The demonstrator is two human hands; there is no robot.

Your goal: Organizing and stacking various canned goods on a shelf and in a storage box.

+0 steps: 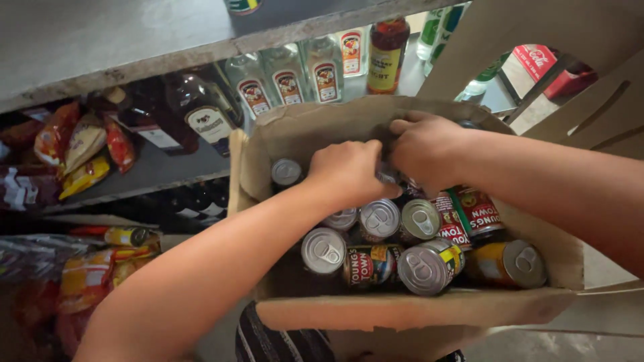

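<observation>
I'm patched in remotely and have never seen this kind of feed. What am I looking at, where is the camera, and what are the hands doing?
There is one picture, taken from a camera worn on a person's head and looking down, so the two bare arms coming in from the bottom and the right are the wearer's own. There is no machine. In front of them is an open cardboard box full of tin cans with pull-ring lids; some stand upright, some lie on their sides. The left hand and the right hand meet at the back of the box, down among the cans; what exactly they grip is hidden by the fingers. Behind the box are shelves with clear glass bottles, dark bottles and snack packets.
</observation>
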